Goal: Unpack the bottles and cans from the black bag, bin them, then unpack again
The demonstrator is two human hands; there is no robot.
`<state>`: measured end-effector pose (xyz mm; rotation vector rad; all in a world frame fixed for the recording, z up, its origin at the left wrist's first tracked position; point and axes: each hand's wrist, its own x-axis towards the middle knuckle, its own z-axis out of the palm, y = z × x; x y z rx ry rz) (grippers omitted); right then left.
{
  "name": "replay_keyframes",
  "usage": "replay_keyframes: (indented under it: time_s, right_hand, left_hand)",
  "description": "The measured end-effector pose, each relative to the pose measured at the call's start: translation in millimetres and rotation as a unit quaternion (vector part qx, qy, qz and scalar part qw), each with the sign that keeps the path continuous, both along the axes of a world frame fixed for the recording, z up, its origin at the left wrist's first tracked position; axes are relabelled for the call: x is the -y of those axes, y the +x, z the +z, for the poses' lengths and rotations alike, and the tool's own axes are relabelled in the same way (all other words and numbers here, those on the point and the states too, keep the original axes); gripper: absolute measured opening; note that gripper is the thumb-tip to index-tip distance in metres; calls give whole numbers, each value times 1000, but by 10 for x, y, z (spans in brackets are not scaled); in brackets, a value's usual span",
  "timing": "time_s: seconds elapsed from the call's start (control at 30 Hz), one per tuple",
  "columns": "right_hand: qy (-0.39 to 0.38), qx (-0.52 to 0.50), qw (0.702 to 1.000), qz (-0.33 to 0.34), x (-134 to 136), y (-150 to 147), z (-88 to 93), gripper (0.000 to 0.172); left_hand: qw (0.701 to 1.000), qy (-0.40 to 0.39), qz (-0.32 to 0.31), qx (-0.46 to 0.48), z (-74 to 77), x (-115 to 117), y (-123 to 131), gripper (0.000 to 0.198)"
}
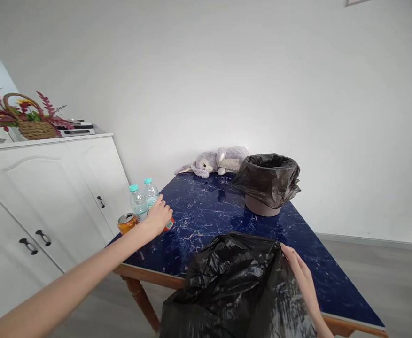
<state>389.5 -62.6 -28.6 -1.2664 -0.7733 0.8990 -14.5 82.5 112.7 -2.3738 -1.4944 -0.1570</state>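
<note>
You face a white wall (227, 70) with a white cabinet (50, 197) on your left, and before you a desk (206, 206) topped in dark blue marble. At its near edge your right grip (297, 272) is closed on the rim of a large black bag (234, 286); a black-lined bin (267, 180) and a grey plush toy (214, 161) sit farther back. Your left grip (158, 217) curls over a small red item (169, 225) at the left edge, beside two water bottles (138, 201) and an orange can (126, 222); whether it clasps the item, I cannot tell.

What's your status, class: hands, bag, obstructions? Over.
Left hand on red item by bottles. Right hand gripping black bag. Lined bin stands beyond, apart.
</note>
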Motion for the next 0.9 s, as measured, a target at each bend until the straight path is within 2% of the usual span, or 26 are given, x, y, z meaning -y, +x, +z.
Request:
replay_keyframes:
  time_s: [0.13,0.37,0.5,0.67,0.8,0.9]
  right_hand:
    - [5,6,1000,-6,5,-2,18,70]
    - [4,21,1000,8,13,-21,54,65]
    - [6,20,1000,9,20,-34,73,64]
    - [8,15,1000,13,36,-41,105,63]
    - [8,12,1000,17,38,-48,133,60]
    - [13,6,1000,20,34,-48,129,57]
  left_hand:
    - [999,-25,11,-28,-165,-188,54,12]
    - [999,-32,20,-16,-320,-314,62,13]
    - [999,-34,21,-16,-339,-362,39,16]
    - [999,-37,25,-30,-264,-425,19,20]
    - [998,-25,31,-40,-281,-329,98,32]
    - [999,-12,30,-43,-370,-90,203,46]
